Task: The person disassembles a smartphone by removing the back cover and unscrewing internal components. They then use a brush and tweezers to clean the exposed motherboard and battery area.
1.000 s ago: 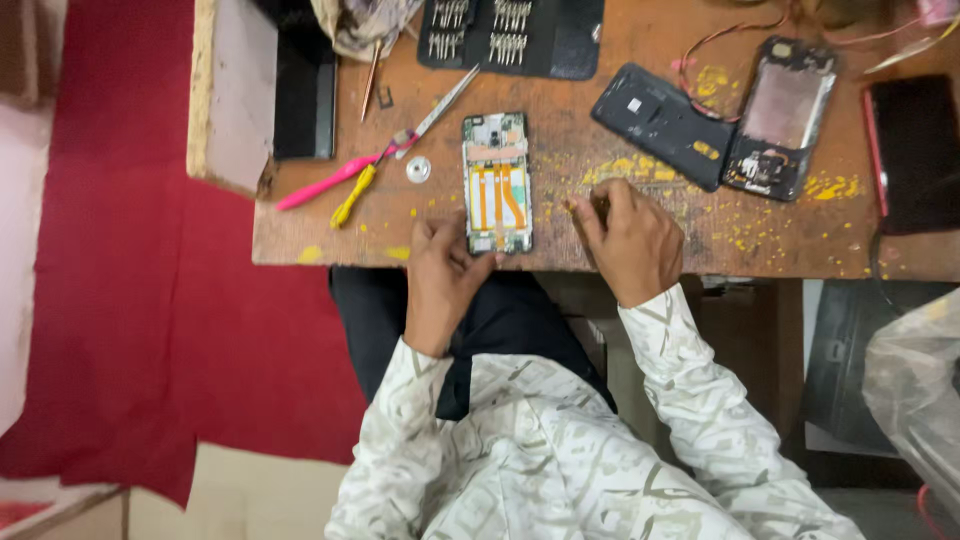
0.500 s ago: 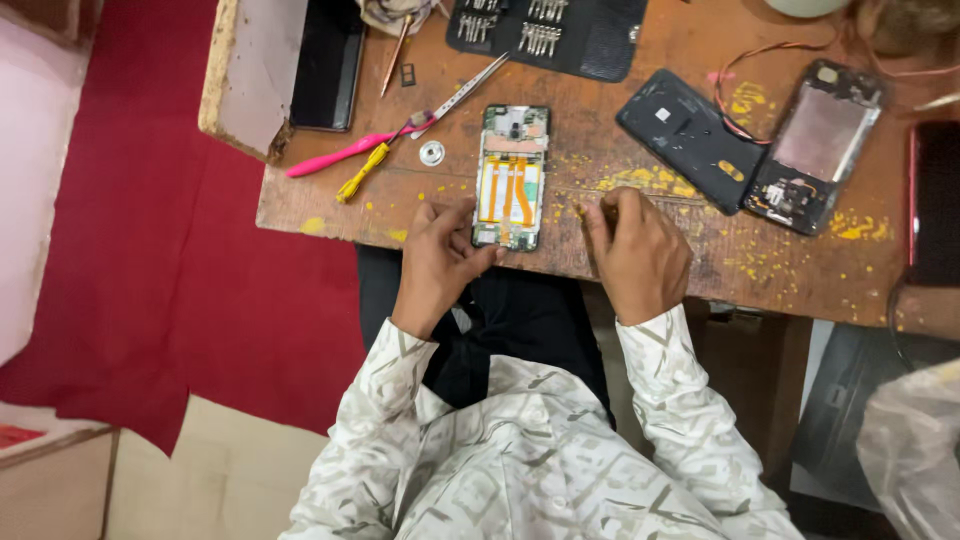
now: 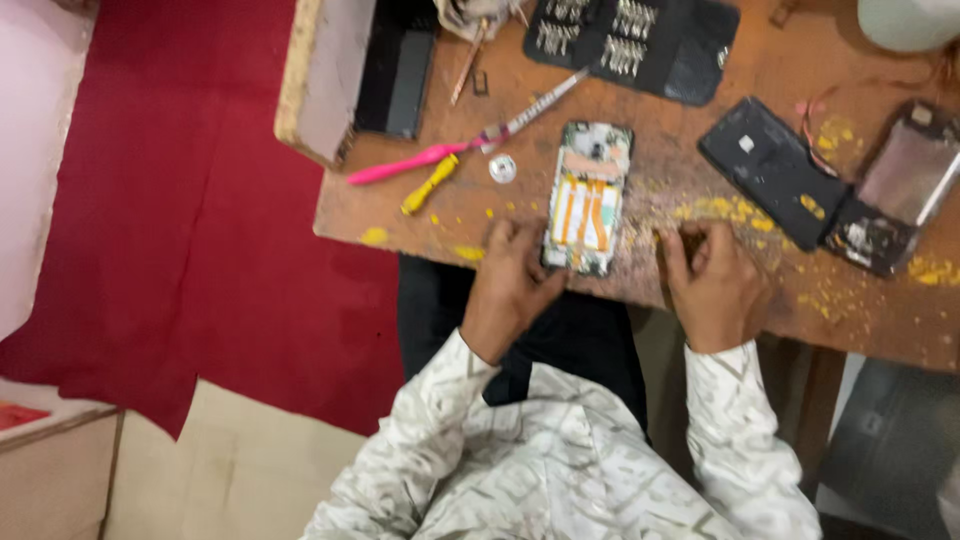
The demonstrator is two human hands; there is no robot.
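Observation:
An opened phone (image 3: 587,196) with orange ribbon cables lies face down near the front edge of the worn wooden table (image 3: 700,270). My left hand (image 3: 512,272) rests at the phone's lower left corner, fingers touching its edge. My right hand (image 3: 712,280) lies on the table just right of the phone, fingers curled, holding nothing that I can see. Both sleeves are white with a grey pattern.
Left of the phone lie a pink-handled tool (image 3: 420,163), a small yellow screwdriver (image 3: 430,184) and a round metal disc (image 3: 502,168). A black bit kit (image 3: 640,40) sits at the back. A black phone cover (image 3: 765,170) and another opened phone (image 3: 895,200) lie right. Red carpet (image 3: 200,220) covers the floor.
The view has shifted and drawn closer. My right hand's fingers have curled in more; my left hand stays at the phone's lower corner. The phone has not moved.

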